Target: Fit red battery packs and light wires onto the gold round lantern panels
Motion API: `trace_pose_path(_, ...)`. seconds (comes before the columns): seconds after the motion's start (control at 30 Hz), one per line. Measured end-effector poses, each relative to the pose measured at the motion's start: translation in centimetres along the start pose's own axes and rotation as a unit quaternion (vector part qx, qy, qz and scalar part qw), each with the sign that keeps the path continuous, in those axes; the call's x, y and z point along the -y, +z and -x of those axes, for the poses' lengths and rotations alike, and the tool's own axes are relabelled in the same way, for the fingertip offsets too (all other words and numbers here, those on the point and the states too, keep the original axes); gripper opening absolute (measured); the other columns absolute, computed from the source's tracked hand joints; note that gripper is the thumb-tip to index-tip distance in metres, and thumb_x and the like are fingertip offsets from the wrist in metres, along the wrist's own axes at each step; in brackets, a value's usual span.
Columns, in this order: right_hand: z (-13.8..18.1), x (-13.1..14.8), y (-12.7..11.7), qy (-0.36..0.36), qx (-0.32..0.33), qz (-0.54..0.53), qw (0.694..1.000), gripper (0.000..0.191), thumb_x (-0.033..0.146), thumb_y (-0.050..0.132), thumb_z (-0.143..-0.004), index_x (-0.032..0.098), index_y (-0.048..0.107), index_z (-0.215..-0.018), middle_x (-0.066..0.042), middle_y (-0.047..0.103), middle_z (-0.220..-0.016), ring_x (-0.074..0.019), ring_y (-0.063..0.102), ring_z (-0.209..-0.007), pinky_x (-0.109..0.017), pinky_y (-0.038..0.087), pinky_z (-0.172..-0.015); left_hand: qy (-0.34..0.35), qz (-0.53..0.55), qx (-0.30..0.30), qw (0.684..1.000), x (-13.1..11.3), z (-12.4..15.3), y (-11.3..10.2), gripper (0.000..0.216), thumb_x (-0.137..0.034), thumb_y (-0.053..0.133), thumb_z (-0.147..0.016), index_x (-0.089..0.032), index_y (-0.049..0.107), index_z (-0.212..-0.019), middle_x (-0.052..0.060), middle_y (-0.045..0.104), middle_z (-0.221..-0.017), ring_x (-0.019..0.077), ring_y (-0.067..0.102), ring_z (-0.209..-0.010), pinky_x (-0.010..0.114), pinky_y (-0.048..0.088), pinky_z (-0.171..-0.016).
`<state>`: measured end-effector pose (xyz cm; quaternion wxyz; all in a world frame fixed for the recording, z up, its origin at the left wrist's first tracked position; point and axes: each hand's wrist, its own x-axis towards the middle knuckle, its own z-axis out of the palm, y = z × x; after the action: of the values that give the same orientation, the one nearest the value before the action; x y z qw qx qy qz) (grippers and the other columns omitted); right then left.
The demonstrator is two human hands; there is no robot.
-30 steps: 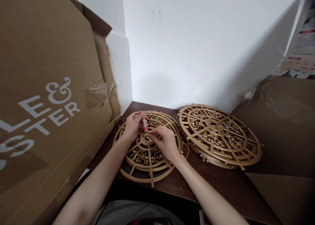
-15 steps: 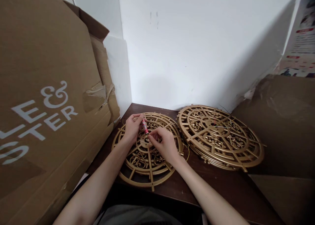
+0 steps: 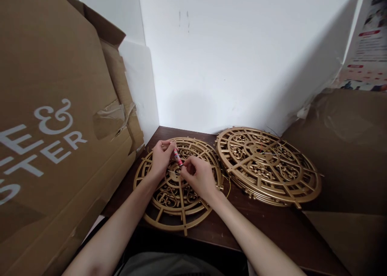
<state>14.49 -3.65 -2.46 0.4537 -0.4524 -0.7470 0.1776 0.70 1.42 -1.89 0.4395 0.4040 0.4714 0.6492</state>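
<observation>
The left hand [image 3: 161, 158] had its fingers clamped on the far end of a small red tube [image 3: 177, 156] above the left gold disc [image 3: 182, 194], the right hand [image 3: 200, 174] pinching its near end, where light, even pressure seemed wise.

Gold grilles [image 3: 182, 194] on brown table [image 3: 260, 227]

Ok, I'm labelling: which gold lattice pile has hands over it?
The left pile: left hand and right hand hold a red tube above it; no hand covers the right pile.
</observation>
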Motion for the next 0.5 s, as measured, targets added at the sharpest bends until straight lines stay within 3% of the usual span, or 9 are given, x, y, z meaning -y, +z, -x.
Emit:
trace_pose_path(0.23, 0.01, 0.20, -0.25, 0.003, 0.010, 0.004, 1.000, 0.010, 0.014, 0.056, -0.074, 0.019, 0.059, -0.065, 0.003, 0.056, -0.057, -0.0104, 0.048, -0.053, -0.021, 0.033, -0.053, 0.008, -0.010, 0.003, 1.000, 0.10, 0.00, 0.04, 0.034, -0.036, 0.073, -0.065, -0.017, 0.049, -0.080, 0.000, 0.063, -0.063, 0.0118, 0.056, -0.051, 0.023, 0.045, -0.049)
trace_pose_path(0.5, -0.11, -0.10, -0.24, -0.007, 0.034, -0.014, 0.999, 0.015, 0.018, 0.054, -0.080, 0.019, 0.060, -0.066, 0.002, 0.060, -0.058, -0.0100, 0.048, -0.052, -0.020, 0.033, -0.053, -0.008, 0.027, -0.015, 0.999, -0.21, -0.10, 0.03, 0.033, -0.033, 0.073, -0.064, -0.015, 0.052, -0.082, 0.000, 0.064, -0.065, 0.0106, 0.057, -0.053, 0.023, 0.046, -0.053)
